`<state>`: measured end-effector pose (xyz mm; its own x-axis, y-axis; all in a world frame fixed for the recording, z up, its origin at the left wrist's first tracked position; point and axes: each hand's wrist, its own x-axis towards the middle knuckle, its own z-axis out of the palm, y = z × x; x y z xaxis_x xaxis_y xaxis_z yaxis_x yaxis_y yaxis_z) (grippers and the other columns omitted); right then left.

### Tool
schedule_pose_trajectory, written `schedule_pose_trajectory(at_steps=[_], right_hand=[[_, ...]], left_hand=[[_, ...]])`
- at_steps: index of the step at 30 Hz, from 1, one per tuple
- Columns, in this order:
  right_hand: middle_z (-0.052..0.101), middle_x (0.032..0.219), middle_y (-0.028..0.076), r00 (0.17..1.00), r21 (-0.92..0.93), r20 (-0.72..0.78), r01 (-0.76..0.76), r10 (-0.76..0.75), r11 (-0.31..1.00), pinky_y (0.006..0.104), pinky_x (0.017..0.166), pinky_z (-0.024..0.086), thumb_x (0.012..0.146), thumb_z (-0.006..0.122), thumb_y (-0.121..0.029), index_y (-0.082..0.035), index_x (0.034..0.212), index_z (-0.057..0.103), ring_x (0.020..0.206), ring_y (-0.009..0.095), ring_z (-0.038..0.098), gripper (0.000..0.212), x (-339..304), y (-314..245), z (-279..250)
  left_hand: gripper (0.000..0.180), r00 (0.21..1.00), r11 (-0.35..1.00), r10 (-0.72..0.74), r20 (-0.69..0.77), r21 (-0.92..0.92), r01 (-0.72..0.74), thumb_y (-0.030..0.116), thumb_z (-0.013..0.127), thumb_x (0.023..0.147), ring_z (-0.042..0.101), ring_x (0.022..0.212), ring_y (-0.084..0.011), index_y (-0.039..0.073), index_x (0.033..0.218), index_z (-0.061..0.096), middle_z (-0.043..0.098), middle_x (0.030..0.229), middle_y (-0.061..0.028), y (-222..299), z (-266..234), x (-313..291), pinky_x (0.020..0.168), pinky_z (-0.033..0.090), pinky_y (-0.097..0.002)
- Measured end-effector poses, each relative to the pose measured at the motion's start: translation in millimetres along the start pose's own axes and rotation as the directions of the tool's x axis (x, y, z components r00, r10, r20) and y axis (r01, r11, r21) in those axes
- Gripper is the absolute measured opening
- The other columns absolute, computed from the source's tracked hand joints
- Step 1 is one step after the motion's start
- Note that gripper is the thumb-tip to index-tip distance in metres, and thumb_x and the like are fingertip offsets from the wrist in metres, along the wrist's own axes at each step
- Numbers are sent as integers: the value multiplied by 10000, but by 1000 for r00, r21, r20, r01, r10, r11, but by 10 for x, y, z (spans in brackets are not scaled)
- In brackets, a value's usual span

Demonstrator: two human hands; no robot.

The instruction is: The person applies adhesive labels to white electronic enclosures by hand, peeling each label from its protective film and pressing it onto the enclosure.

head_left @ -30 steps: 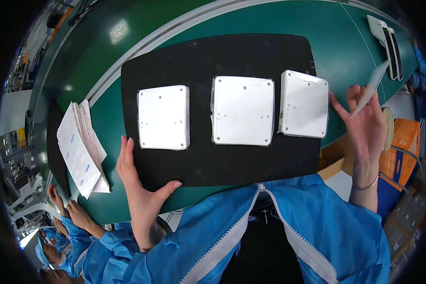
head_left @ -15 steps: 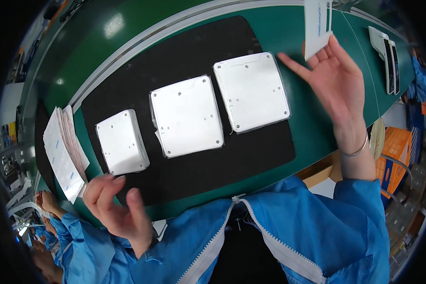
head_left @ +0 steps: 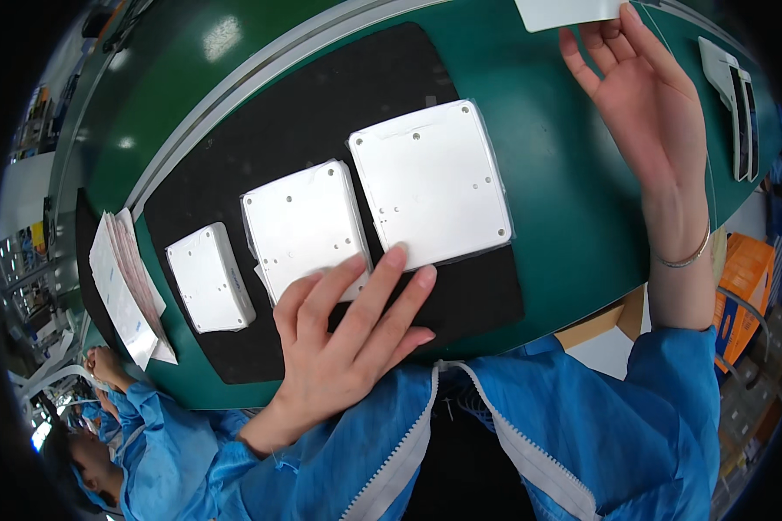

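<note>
Three white square casings with small round holes at their corners lie on a black mat (head_left: 226, 139): a left casing (head_left: 208, 278), a middle casing (head_left: 300, 226) and a right casing (head_left: 430, 182). Clear film shows around their edges. My left hand (head_left: 334, 334) is open, fingers spread across the near ends of the middle and right casings; its fingertips seem to touch the right one. Up at the far right, my right hand (head_left: 639, 95) pinches the edge of a flat white panel (head_left: 569, 12), which the top of the picture cuts off.
A fanned stack of white and pinkish sheets (head_left: 126, 286) lies left of the mat. White parts with dark strips (head_left: 734, 108) lie at the right end of the green table (head_left: 573, 234). A cardboard box (head_left: 604, 326) and an orange crate (head_left: 743, 286) stand below its edge. A co-worker's hands (head_left: 106, 369) are at lower left.
My left hand has moved right, from beside the left casing to the middle and right ones. The white panel in my right hand has turned from upright to sideways. The view has shifted slightly.
</note>
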<state>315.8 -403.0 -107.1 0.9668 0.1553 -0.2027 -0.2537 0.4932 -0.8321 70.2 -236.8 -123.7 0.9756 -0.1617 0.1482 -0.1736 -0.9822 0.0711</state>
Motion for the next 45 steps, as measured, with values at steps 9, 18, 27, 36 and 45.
schedule_pose_trajectory(at_steps=[9, 18, 27, 36, 45], right_hand=[[556, 980, 39, 847, 44, 529, -94, 57, 995, 217, 734, 425, 1023, 526, -126, 6, 1082, 582, 882, 86, 499, 155, 269, -25, -472], [599, 863, -31, 925, -131, 350, 204, -147, 970, 192, 675, 476, 961, 626, -152, -66, 1020, 609, 752, 45, 554, 106, 435, -64, 37], [589, 835, -31, 924, -153, 382, 30, 32, 988, 197, 662, 460, 965, 610, -123, -69, 1003, 594, 744, 47, 552, 68, 277, -74, -28], [608, 857, -15, 908, -191, 392, 235, -146, 953, 190, 670, 464, 964, 616, -128, -49, 1027, 594, 755, 49, 558, 103, 273, 32, -39], [623, 876, -15, 860, -118, 467, 292, -206, 949, 187, 665, 465, 963, 619, -118, -69, 1005, 588, 744, 44, 562, 71, 220, 0, -34]], left_hand=[[361, 991, 990, 124, -53, -60, -127, 450, 683, 861, 588, 1074, -226, 184, 1098, 741, 678, 1133, -17, -111, -154, -167, 1022, 375, -451], [348, 981, 742, -187, 44, -649, 170, 118, 822, 712, 558, 899, -147, 29, 1017, 679, 611, 990, -31, -696, -134, 1057, 804, 433, -260], [165, 940, 615, -155, 304, -715, 333, 95, 773, 809, 544, 770, -91, 2, 941, 738, 630, 831, -14, -856, -26, 1255, 713, 444, -239], [154, 972, 725, -162, 173, -647, 236, 138, 744, 854, 569, 755, -81, -10, 856, 701, 655, 800, -36, -760, 15, 1262, 695, 449, -222], [242, 994, 826, -101, 34, -554, 103, 245, 773, 826, 430, 600, -85, 27, 807, 671, 501, 647, -2, -652, 84, 1397, 573, 374, -246]])
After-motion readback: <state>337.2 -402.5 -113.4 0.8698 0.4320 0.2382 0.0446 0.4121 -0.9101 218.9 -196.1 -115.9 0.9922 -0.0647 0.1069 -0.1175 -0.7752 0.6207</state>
